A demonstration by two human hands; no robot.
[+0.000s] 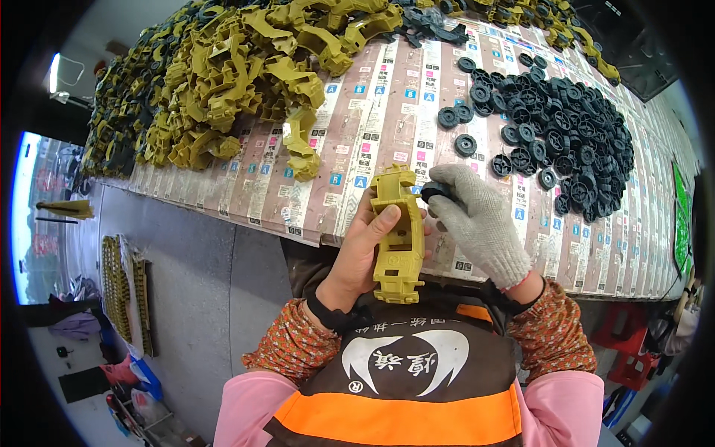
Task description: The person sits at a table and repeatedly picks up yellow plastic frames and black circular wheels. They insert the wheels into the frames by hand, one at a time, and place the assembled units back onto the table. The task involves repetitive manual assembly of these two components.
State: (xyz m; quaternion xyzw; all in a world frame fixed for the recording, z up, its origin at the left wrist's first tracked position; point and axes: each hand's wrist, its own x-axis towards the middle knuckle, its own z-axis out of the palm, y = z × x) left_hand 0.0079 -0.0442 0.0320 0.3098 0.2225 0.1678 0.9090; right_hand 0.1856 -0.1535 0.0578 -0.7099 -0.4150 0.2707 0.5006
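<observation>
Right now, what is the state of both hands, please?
Left hand: closed, holding the yellow car body.
Right hand: closed, pinching a black wheel.

My bare left hand (363, 249) wraps its grip around a yellow toy vehicle body (400, 267), while my gloved right hand (480, 227) pinches a small black part (433, 191) beside its upper end. Ahead on the bench (357, 123), yellow shells (216, 82) heap at left, black wheels (570, 134) at right.

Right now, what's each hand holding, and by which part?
Left hand: yellow toy body, by its left side. Right hand: a black piece, likely a wheel; grip spot unclear.
</observation>
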